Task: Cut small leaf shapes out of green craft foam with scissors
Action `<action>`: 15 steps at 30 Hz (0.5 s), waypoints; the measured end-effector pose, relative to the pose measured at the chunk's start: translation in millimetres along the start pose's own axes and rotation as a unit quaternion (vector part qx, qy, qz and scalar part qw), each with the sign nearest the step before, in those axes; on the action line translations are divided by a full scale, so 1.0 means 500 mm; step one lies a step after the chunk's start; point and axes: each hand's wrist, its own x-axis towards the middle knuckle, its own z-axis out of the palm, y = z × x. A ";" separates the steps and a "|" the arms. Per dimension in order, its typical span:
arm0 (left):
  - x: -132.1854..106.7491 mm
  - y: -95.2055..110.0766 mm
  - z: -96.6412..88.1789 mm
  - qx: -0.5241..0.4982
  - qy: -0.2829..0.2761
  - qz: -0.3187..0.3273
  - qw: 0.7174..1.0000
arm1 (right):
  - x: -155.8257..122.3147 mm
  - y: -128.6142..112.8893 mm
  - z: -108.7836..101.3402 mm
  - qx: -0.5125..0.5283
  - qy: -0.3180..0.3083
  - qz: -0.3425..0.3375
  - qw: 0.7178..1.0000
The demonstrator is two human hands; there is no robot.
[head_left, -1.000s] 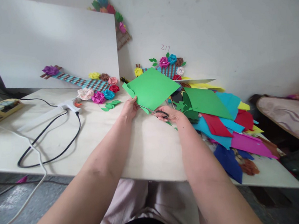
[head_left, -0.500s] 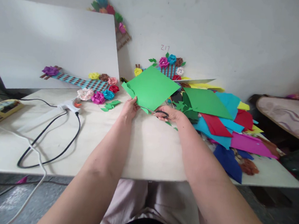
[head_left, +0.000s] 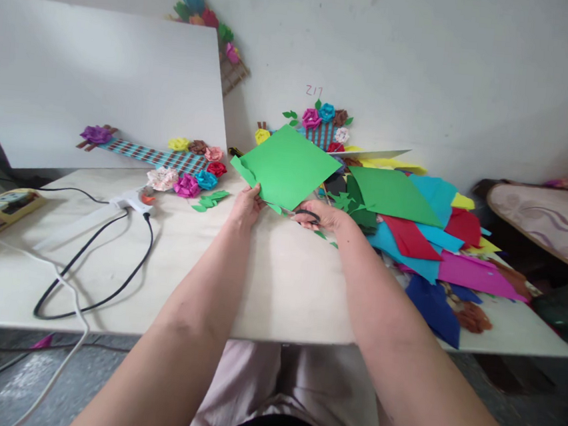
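Observation:
A large sheet of green paper (head_left: 289,163) is pinched at its near left edge by my left hand (head_left: 248,204). My right hand (head_left: 320,215) is closed round the dark handles of a pair of scissors (head_left: 306,215). The blades point left at the sheet's near edge, close to my left fingers. A small green flap of paper hangs by the blades. Cut green paper leaves (head_left: 209,200) lie on the table left of my left hand. Further green scraps (head_left: 346,202) lie beyond my right hand.
Coloured paper sheets (head_left: 402,238) are heaped at the right. A woven strip with paper flowers (head_left: 163,158) lies at the left, before a white board (head_left: 100,88). A glue gun (head_left: 132,202), black cable (head_left: 147,247) and yellow power strip (head_left: 2,216) occupy the table's left.
The scissor blades look slightly more closed at the paper's edge. Both hands and the green sheet stay almost in the same place.

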 end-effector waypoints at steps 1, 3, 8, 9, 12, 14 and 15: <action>0.000 0.000 0.001 0.001 0.003 -0.001 1.000 | 0.000 0.000 0.000 -0.001 0.002 0.001 1.000; -0.002 0.001 0.002 0.002 0.010 -0.001 1.000 | -0.001 -0.001 0.001 0.001 0.009 0.001 1.000; -0.004 0.002 0.005 -0.004 0.016 -0.004 1.000 | -0.004 -0.006 0.008 0.016 0.011 0.006 1.000; -0.004 0.001 0.005 -0.007 0.014 -0.003 1.000 | -0.004 -0.005 0.009 0.019 0.009 0.006 1.000; -0.001 -0.003 0.003 -0.013 0.001 0.002 1.000 | 0.001 -0.002 0.011 0.024 0.001 -0.002 1.000; 0.002 -0.005 0.001 -0.016 -0.006 0.004 1.000 | 0.003 0.000 0.012 0.022 -0.003 -0.007 1.000; 0.003 -0.006 0.000 -0.017 -0.007 0.005 1.000 | 0.003 0.000 0.012 0.022 -0.003 -0.008 1.000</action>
